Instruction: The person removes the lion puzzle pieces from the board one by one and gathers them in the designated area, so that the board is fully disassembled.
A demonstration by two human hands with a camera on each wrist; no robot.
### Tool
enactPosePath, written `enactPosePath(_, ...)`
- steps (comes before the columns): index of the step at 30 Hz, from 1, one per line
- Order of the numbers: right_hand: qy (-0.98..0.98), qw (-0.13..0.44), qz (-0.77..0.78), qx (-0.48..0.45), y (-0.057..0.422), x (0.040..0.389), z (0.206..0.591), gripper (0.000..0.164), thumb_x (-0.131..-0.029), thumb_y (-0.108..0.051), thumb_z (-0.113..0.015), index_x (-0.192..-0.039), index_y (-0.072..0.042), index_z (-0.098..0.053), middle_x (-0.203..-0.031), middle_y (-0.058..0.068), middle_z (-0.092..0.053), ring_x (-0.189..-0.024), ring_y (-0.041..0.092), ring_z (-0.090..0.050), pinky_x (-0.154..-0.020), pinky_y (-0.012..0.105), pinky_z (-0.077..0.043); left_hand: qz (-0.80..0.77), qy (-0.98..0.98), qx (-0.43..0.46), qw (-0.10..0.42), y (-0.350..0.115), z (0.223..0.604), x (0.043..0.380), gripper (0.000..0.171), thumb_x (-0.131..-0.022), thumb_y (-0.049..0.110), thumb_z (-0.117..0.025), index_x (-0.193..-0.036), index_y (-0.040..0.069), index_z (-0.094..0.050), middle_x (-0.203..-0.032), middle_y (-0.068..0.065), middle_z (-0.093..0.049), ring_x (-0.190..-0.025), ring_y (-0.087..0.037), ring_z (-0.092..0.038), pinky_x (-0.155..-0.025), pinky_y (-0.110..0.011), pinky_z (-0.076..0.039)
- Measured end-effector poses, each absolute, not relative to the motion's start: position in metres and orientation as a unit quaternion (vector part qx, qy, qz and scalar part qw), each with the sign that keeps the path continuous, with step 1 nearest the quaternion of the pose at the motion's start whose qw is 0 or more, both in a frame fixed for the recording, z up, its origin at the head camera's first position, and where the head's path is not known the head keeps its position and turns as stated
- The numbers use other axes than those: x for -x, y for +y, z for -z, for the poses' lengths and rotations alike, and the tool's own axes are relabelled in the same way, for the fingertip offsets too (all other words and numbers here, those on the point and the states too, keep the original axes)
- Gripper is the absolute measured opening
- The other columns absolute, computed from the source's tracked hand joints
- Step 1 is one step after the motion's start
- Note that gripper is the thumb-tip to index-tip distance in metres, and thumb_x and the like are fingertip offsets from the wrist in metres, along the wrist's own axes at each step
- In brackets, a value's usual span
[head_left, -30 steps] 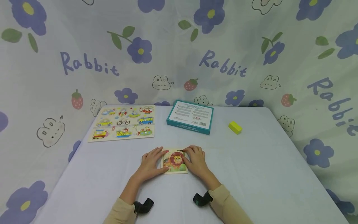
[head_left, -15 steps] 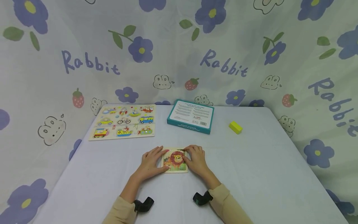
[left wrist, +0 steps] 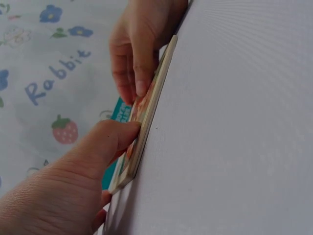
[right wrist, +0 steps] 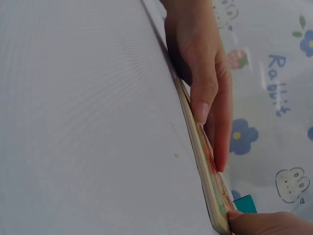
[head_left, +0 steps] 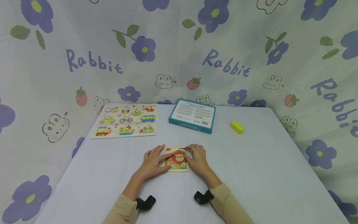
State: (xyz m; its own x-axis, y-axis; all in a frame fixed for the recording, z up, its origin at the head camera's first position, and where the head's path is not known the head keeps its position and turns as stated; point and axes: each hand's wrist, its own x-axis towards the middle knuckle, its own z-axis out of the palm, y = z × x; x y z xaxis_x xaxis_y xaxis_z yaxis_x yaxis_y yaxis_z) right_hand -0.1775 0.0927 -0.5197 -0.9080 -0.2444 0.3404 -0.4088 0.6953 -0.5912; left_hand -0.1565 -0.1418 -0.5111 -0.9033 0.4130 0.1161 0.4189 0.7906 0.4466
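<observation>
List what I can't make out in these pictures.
Part of the lion puzzle's left side, head view: covered by the left hand.
Most of the right hand, right wrist view: cut off by the frame's edges.
Fine print on the teal box, head view: too small.

A white-covered table (head_left: pixel 251 174) bore everything. Along its far edge, on the left, lay a wooden vehicle puzzle board (head_left: pixel 126 120); just beside it sat a flat teal box (head_left: pixel 192 115), slightly skewed, its white printed panel facing up. A yellow block (head_left: pixel 237 127) lay farther right. Nearer the front, around the middle, a square lion jigsaw puzzle (head_left: pixel 179 160) lay flat.
</observation>
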Motion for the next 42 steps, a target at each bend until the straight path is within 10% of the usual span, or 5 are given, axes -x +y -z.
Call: enactPosePath(42, -0.864, 0.125, -0.473, -0.123, 0.097, 0.174, 0.512, 0.02, -0.083, -0.006, -0.063, -0.101, -0.013, -0.056, -0.086, -0.001, -0.057, -0.084, 0.016, -0.053, -0.07, 0.034, -0.044, 0.25, -0.944, 0.214, 0.01, -0.142, 0.508, 0.151, 0.057, -0.077, 0.053, -0.064, -0.129, 0.03, -0.054, -0.146, -0.008, -0.031, -0.134, -0.03, -0.022, -0.098, -0.054, -0.019)
